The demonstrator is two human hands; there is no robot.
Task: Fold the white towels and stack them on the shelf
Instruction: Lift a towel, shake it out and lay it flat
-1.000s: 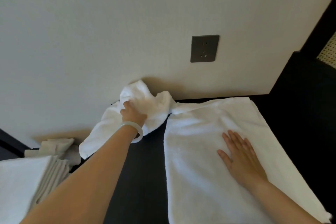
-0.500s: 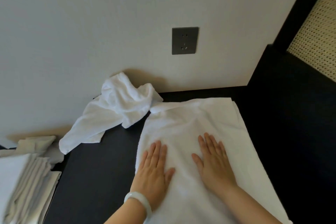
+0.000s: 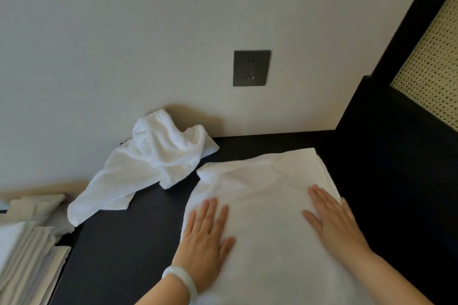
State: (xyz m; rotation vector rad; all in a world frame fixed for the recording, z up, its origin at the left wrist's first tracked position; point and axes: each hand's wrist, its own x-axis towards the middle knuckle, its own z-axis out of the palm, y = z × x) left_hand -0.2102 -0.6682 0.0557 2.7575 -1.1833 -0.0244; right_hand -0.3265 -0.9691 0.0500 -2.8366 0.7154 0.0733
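Observation:
A large white towel [image 3: 262, 195] lies spread flat on the dark table [image 3: 128, 242]. My left hand [image 3: 207, 238], a pale bangle on its wrist, presses flat on the towel's left side with straight fingers. Near the towel's right edge my right hand [image 3: 332, 220] also lies flat on it, palm down. A second white towel [image 3: 148, 166] sits crumpled against the wall, to the left of the flat one and apart from both hands. A stack of folded white towels [image 3: 24, 255] shows at the lower left.
A grey wall socket [image 3: 250, 68] is set in the pale wall above the table. To the right a black panel [image 3: 396, 156] rises beside the table, with a woven cane screen [image 3: 431, 67] above it. Dark bare tabletop shows between the towels.
A second ago my left hand gripped the crumpled towel; it let go and came down flat on the spread towel. Since then my two hands have slid apart toward the towel's sides.

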